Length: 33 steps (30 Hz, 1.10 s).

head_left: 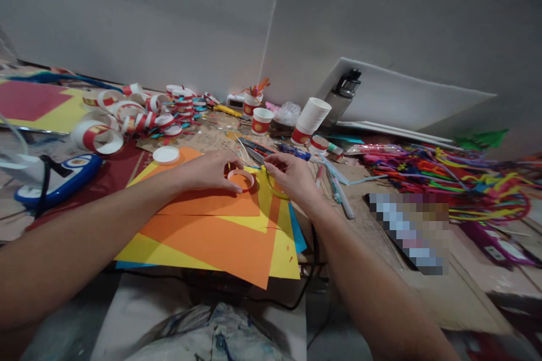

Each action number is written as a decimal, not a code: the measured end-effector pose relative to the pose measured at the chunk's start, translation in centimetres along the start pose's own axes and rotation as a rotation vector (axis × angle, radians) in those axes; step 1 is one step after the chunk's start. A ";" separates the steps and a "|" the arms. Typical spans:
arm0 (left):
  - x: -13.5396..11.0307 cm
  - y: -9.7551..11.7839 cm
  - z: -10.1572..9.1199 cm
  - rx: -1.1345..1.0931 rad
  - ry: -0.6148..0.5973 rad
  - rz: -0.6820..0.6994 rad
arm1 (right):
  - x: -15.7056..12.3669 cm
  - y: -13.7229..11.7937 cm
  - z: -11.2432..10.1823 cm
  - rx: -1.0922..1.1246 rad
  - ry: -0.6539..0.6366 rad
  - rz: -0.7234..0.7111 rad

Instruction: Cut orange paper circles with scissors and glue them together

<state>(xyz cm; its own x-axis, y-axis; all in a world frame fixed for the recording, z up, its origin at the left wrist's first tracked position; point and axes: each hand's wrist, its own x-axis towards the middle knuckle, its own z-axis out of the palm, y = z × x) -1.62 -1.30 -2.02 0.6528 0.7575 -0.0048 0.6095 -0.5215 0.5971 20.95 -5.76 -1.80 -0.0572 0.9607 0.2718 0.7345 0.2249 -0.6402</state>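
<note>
My left hand [217,170] has its fingers curved round a thin paper ring [248,174], which looks like the rim part of a paper cup. The ring is just above the orange paper sheets [212,237]. In my right hand [292,175] are scissors with yellow handles [273,185], their blades [256,156] pointing up and to the left, away from the ring. Yellow sheets [169,254] lie under the orange ones. A round white disc [166,155] rests on the paper's upper left part.
Cut red-and-white cup rings [139,115] pile up at the left, behind a blue-and-white power strip [59,180]. Stacked paper cups [313,118] and a dark bottle [345,96] stand at the back. Colourful pipe cleaners [444,175] cover the right side. A black cable [313,259] hangs in front.
</note>
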 end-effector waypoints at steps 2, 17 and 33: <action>0.0 0.0 0.0 -0.010 -0.002 -0.001 | 0.0 0.0 -0.2 0.009 0.018 0.001; -0.5 1.6 -0.6 0.004 -0.025 -0.064 | 1.4 2.9 -3.5 0.063 0.328 0.063; -0.4 1.6 -0.7 0.027 -0.034 -0.054 | 1.0 5.0 -9.4 -0.616 0.213 0.404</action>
<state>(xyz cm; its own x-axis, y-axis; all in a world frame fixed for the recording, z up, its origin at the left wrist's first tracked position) -1.20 -2.17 -0.55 0.6334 0.7712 -0.0637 0.6558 -0.4913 0.5732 30.95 -5.22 2.04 0.3819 0.8825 0.2745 0.9183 -0.3288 -0.2205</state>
